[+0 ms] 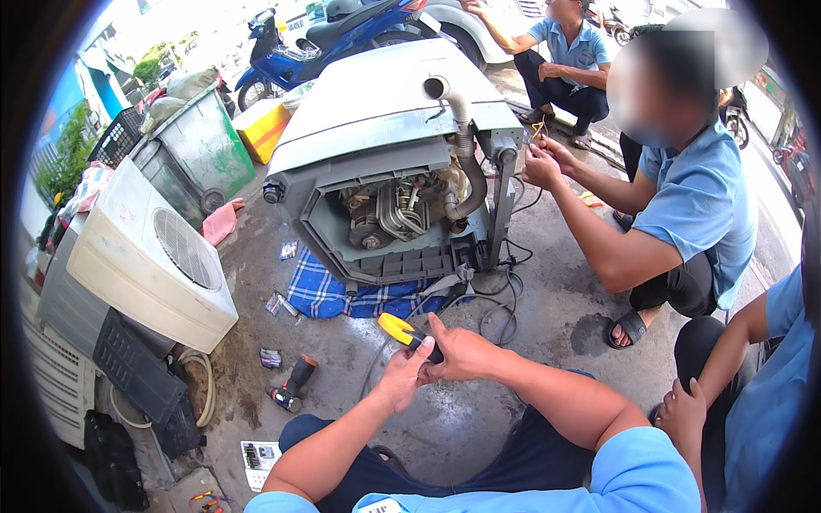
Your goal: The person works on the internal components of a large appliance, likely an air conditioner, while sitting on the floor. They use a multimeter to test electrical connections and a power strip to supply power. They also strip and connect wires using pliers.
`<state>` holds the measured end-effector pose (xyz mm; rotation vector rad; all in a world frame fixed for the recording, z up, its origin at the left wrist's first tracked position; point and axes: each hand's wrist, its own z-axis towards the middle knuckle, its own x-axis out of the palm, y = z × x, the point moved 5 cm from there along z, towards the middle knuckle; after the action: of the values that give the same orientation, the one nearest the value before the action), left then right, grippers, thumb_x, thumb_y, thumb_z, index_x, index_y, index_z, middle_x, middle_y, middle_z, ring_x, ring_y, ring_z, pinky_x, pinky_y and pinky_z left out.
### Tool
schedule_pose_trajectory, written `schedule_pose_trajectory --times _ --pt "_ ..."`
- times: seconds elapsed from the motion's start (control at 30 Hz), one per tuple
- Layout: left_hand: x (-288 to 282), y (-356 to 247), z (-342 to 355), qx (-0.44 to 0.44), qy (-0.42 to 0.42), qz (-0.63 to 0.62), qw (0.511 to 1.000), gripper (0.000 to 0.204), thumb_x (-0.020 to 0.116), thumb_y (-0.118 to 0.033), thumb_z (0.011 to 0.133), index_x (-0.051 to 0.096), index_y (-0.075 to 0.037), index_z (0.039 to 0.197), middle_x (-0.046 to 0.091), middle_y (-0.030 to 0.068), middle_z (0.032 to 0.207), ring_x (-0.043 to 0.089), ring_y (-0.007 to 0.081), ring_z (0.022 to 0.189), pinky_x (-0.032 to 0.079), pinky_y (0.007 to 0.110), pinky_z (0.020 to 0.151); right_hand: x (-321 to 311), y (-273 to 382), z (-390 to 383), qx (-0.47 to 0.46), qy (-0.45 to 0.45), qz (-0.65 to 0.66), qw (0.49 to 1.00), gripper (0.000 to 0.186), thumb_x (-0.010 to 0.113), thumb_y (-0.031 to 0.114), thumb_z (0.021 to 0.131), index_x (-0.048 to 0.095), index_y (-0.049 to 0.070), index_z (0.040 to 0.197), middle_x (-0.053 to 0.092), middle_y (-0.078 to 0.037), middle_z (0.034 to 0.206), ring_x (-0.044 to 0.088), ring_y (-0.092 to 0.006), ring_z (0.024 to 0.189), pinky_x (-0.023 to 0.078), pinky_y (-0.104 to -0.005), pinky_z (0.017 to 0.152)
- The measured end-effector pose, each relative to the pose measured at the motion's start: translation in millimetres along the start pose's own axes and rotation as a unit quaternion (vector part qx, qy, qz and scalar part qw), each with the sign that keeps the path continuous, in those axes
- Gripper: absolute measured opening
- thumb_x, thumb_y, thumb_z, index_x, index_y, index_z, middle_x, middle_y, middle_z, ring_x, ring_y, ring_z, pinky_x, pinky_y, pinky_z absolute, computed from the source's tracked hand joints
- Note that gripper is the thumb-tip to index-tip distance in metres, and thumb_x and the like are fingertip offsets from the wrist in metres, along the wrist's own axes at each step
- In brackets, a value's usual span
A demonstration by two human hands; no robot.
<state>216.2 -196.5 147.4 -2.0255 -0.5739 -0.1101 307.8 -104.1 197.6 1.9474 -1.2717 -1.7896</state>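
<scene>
Between my two hands is a yellow and black handheld tool, by its looks a clamp meter (398, 328), its yellow end pointing away from me. My left hand (404, 376) closes on its near side. From the right, my right hand (462, 354) wraps round its dark body, with one finger raised; my fingers hide most of that body. Beyond them a white washing machine (376, 94) lies tipped over, its open underside facing me. Inside show a motor (369, 235) and metal parts. A grey drain hose (470, 175) bends down its right side. Loose cables (505, 299) lie near its corner.
A blue checked cloth (321, 286) lies under the machine. On the left are a cordless drill (293, 385), an outdoor air-conditioner unit (162, 256) and a green bin (201, 141). A co-worker (697, 205) crouches at right handling thin wires; another person (770, 376) sits nearer, a third (569, 68) squats behind.
</scene>
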Motion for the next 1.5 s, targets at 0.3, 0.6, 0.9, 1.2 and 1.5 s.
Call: schedule_pose_trajectory --times 0.3,0.6,0.9,1.2,1.5 --pt "-25 -21 -26 0.071 -0.066 -0.057 0.994 0.062 0.073 -0.052 0.085 0.052 -0.003 0.116 0.057 0.0084 0.108 0.059 0.0178 0.098 0.05 0.039 0.091 11 48 -10 -0.067 0.004 0.028 0.997 0.116 0.078 0.045 0.078 0.01 -0.018 0.146 0.059 -0.034 0.115 0.064 -0.0415 0.103 0.052 -0.0423 0.089" --pt "-51 -9 -24 0.011 -0.168 -0.163 0.972 0.07 0.072 -0.064 0.078 0.048 -0.013 0.117 0.053 0.0002 0.093 0.057 0.0155 0.084 0.044 0.035 0.077 23 36 -3 -0.029 0.07 -0.056 0.996 0.118 0.077 0.054 0.077 0.012 -0.016 0.147 0.063 -0.031 0.109 0.063 -0.043 0.104 0.05 -0.0432 0.09" --pt "-66 -23 -15 0.065 -0.225 -0.206 0.95 0.057 0.072 -0.063 0.08 0.052 -0.017 0.107 0.056 0.0021 0.1 0.054 0.0159 0.097 0.043 0.037 0.083 40 -3 5 -0.008 0.167 -0.106 0.98 0.078 0.076 0.049 0.078 0.049 -0.011 0.121 0.066 -0.029 0.105 0.063 -0.0408 0.106 0.051 -0.0455 0.09" --pt "-127 -78 -26 0.238 -0.329 -0.273 0.872 0.088 0.072 -0.07 0.074 0.043 -0.007 0.129 0.051 0.0096 0.119 0.05 0.022 0.111 0.041 0.037 0.093 44 -14 8 -0.012 0.168 -0.086 0.982 0.061 0.074 0.045 0.082 0.058 -0.006 0.111 0.067 -0.025 0.105 0.064 -0.04 0.104 0.051 -0.0469 0.087" --pt "-153 -87 -43 0.289 -0.324 -0.285 0.854 0.074 0.07 -0.06 0.08 0.045 -0.004 0.12 0.053 0.0116 0.111 0.054 0.0255 0.102 0.044 0.04 0.093 105 -42 50 -0.04 0.317 -0.097 0.943 0.069 0.071 0.049 0.083 0.055 -0.003 0.125 0.066 -0.022 0.114 0.062 -0.0386 0.11 0.05 -0.0458 0.092"
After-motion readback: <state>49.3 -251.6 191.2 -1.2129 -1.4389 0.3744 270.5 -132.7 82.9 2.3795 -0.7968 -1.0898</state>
